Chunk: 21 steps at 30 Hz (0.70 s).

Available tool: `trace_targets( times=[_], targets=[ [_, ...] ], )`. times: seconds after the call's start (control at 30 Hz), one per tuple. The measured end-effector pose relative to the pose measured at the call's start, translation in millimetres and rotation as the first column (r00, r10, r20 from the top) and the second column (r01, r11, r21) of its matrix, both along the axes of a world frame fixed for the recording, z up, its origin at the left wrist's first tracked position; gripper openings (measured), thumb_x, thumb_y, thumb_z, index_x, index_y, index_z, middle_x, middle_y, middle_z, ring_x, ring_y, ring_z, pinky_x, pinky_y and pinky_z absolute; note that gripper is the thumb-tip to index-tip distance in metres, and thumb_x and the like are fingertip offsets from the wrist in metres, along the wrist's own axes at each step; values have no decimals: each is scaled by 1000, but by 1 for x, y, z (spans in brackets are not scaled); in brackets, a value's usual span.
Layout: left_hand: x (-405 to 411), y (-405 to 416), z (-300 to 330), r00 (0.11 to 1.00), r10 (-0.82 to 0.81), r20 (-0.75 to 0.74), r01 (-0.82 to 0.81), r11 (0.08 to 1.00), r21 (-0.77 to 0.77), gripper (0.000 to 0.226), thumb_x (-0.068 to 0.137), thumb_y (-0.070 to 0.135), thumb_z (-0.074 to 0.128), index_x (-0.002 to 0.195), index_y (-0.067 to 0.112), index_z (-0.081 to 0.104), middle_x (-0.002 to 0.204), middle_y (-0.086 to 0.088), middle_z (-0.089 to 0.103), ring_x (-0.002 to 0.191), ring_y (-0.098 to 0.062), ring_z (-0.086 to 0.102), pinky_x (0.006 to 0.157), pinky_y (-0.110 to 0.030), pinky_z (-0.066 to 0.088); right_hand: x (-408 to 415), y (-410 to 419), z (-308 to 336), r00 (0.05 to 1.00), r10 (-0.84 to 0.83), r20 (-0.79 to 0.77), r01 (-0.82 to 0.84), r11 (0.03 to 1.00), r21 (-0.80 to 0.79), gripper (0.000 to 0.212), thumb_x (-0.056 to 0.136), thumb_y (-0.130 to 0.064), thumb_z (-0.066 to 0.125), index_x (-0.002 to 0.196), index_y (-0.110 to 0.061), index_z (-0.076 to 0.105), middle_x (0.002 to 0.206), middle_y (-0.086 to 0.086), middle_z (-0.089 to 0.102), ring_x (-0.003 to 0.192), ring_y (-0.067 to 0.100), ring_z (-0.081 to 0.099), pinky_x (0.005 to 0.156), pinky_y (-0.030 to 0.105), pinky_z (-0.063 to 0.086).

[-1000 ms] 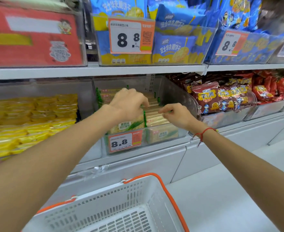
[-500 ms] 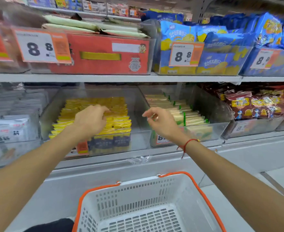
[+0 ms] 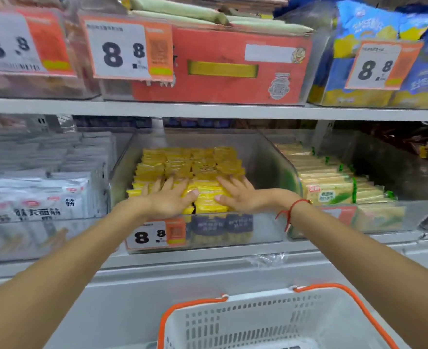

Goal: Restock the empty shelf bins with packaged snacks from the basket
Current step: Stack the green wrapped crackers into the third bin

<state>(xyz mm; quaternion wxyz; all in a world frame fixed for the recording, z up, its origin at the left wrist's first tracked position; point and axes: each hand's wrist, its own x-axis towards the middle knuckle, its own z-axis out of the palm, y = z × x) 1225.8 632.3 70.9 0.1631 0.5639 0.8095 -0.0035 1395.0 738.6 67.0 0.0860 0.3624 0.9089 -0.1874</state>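
A clear plastic bin (image 3: pixel 266 157) on the lower shelf holds stacked yellow snack packets (image 3: pixel 195 167). My left hand (image 3: pixel 169 199) lies flat with spread fingers on the front left packets. My right hand (image 3: pixel 240 195), with a red string at the wrist, lies flat on the front right packets. Neither hand grips a packet. The white basket (image 3: pixel 258 321) with an orange rim stands below, in front of the shelf; the part of its inside that shows holds no packets.
To the right, another clear bin (image 3: pixel 399 215) holds cream and green cracker packs (image 3: pixel 331 182). White packets (image 3: pixel 44 187) fill the bin to the left. The upper shelf (image 3: pixel 208 109) carries a red carton (image 3: pixel 233 69), blue snack bags (image 3: pixel 384 59) and 8.8 price tags (image 3: pixel 127 50).
Both hands left the cracker bin and moved left to the yellow packet bin. They now lie flat on the yellow packets. The view has shifted left and closer.
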Motion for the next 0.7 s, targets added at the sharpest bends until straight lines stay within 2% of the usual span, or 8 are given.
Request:
trace_targets(
  times=[0.17,0.27,0.37,0.43,0.53,0.57,0.63,0.7],
  targets=[
    [-1,1,0,1000,21,-13,-21,1000,2,67,93,67,9,151,39,-5,160,0,-16,146,-27,-16,117,-48,-9,-16,-12,-3,997,-60,43,61,998,-20,66,100,-53,19,151,-26,-13,157,3,-24,141,26,-28,116,45,-11],
    [9,0,10,999,-3,-35,4,999,52,78,85,76,11,152,38,3,161,0,-12,147,-28,-13,116,-50,-7,-12,-9,8,996,-25,80,28,999,-39,64,101,-50,20,152,-24,-9,158,2,-19,145,27,-20,116,47,-9],
    [16,0,18,990,-127,-68,127,992,1,83,82,79,21,152,39,1,160,3,-13,147,-27,-15,116,-50,-6,2,-5,32,999,37,17,-33,976,-215,55,103,-39,29,153,-27,6,160,-5,-3,147,17,-7,118,38,-2],
    [14,0,16,985,-163,-55,161,986,-51,83,83,77,25,151,39,-3,160,4,-12,146,-26,-16,116,-52,-4,9,-3,40,987,-35,-158,-15,953,-304,47,103,-18,37,149,-24,27,158,-4,18,145,13,15,118,32,15],
    [9,4,19,977,-201,-77,194,977,-89,82,84,76,29,152,38,1,161,3,-8,147,-28,-12,117,-54,-1,8,3,39,846,-292,-445,187,946,-266,49,95,7,34,134,-15,53,137,1,50,105,11,51,84,18,41],
    [7,6,24,975,-205,-90,197,977,-84,82,84,76,32,152,37,6,161,2,-4,147,-29,-8,117,-53,2,5,7,36,778,-364,-513,260,929,-264,51,92,10,32,131,-12,56,123,3,56,86,12,51,72,19,42],
    [3,17,35,980,-177,-91,181,983,32,81,82,77,35,150,37,18,161,2,2,147,-30,-1,116,-52,6,-5,18,33,647,-514,-563,392,858,-332,45,92,4,33,131,-7,52,97,8,56,69,20,48,60,28,44],
    [-2,33,35,991,-98,-91,112,979,172,74,85,75,31,149,41,19,161,5,3,147,-31,-1,116,-51,6,-13,28,31,634,-600,-488,480,800,-360,38,96,-7,38,133,-2,44,87,9,47,64,18,44,54,25,39]
  ],
)
